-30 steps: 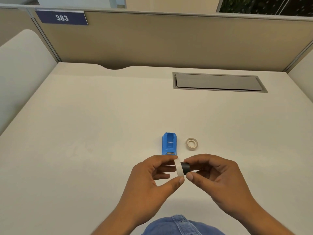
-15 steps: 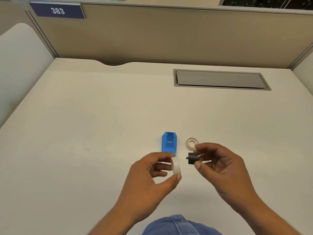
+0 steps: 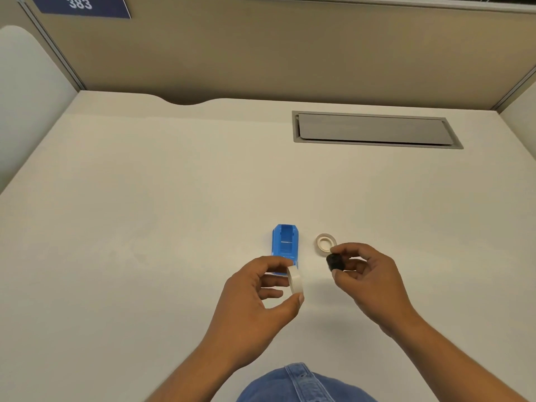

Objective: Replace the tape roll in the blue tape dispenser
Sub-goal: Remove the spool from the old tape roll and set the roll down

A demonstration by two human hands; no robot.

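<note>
The blue tape dispenser (image 3: 284, 245) lies open on the white desk (image 3: 145, 227), with no roll inside it. My left hand (image 3: 258, 297) pinches a white tape roll (image 3: 295, 280) between thumb and fingers, just in front of the dispenser. My right hand (image 3: 368, 277) holds a small black spool core (image 3: 334, 262) at its fingertips, apart from the roll. A second white tape roll (image 3: 325, 242) lies flat on the desk to the right of the dispenser, just behind my right hand.
A grey cable hatch (image 3: 374, 130) is set into the desk at the back right. Beige partition walls (image 3: 261, 53) close off the back and sides, with a blue sign reading 383 (image 3: 79, 4). Blue denim (image 3: 301, 384) shows at the bottom edge.
The black core was inside the white roll one second ago. My right hand has pulled it out and moved right and away, while my left hand keeps the roll.
</note>
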